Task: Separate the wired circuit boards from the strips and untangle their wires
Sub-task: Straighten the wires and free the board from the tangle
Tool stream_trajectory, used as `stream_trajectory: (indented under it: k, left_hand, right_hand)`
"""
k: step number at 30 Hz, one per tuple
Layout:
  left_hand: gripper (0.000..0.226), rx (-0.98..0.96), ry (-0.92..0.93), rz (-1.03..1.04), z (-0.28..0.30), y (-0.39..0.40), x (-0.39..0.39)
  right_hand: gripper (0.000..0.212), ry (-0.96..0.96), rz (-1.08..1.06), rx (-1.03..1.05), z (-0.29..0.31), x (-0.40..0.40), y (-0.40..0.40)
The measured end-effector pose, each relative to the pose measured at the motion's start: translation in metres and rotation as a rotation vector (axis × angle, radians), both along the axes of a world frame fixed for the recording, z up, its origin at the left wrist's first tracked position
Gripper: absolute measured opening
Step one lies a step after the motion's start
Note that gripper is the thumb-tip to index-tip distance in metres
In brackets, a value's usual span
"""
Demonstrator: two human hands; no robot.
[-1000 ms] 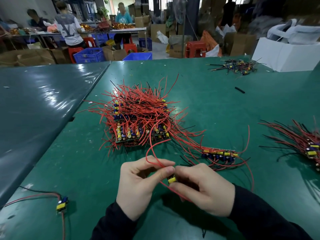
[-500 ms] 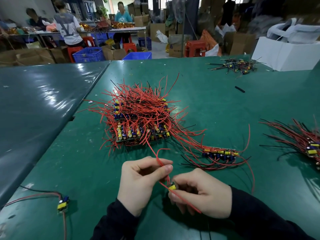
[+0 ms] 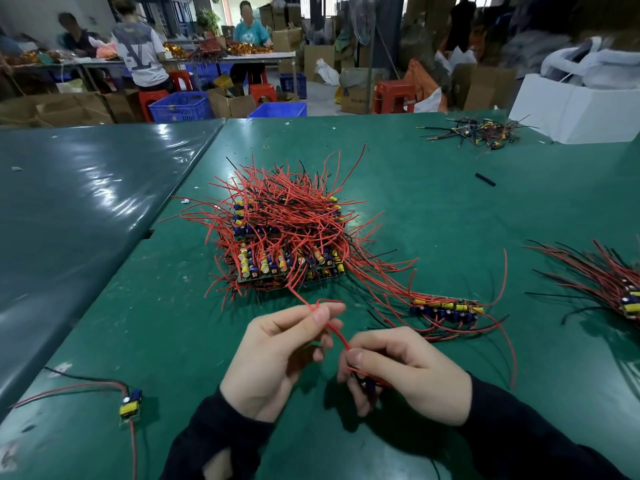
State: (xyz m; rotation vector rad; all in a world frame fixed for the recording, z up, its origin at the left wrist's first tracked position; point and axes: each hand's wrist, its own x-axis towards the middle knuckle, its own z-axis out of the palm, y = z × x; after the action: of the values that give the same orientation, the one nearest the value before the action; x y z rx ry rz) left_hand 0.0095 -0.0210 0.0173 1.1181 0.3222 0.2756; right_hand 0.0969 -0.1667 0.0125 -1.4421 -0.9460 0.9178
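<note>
Just below the wire pile (image 3: pixel 287 233), your left hand (image 3: pixel 277 358) pinches a red wire (image 3: pixel 334 332) (taut back to the heap); your right hand (image 3: pixel 405 374) curls around a small board (image 3: pixel 367 384).

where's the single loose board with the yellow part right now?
Head view, lower left: the single board lies alone on the green table, left of the left hand, apart from the big red wire pile.
</note>
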Motion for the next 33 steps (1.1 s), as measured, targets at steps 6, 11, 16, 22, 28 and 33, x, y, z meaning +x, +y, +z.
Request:
stream_trajectory:
  k: [6, 11, 16, 22, 28, 33]
  left_hand:
    - [0.040, -0.193, -0.006, -0.138, 0.000, 0.003, -0.005]
    - [0.018, -0.019, -0.096, 0.026, 0.000, -0.004, -0.001]
    - [0.011, 0.340, -0.152, 0.264, -0.008, -0.011, 0.004]
    - [0.015, 0.218, -0.118, 0.238, -0.005, -0.005, 0.004]
    - [0.015, 0.221, -0.079, 0.264, -0.005, -0.005, 0.005]
    - [0.015, 0.197, -0.075, 0.295, -0.004, 0.002, 0.004]
  right_hand:
    - [0.021, 0.179, 0.223, 0.043, 0.008, 0.000, -0.005]
    - [0.021, 0.148, 0.224, 0.042, 0.008, 0.000, -0.004]
    - [0.020, 0.007, 0.143, -0.033, 0.003, 0.000, -0.001]
    - [0.021, 0.014, 0.123, -0.053, 0.004, 0.000, -0.002]
    - [0.020, -0.031, 0.129, -0.093, 0.005, -0.003, -0.001]
    - [0.019, -0.004, 0.165, -0.103, 0.006, -0.005, -0.001]
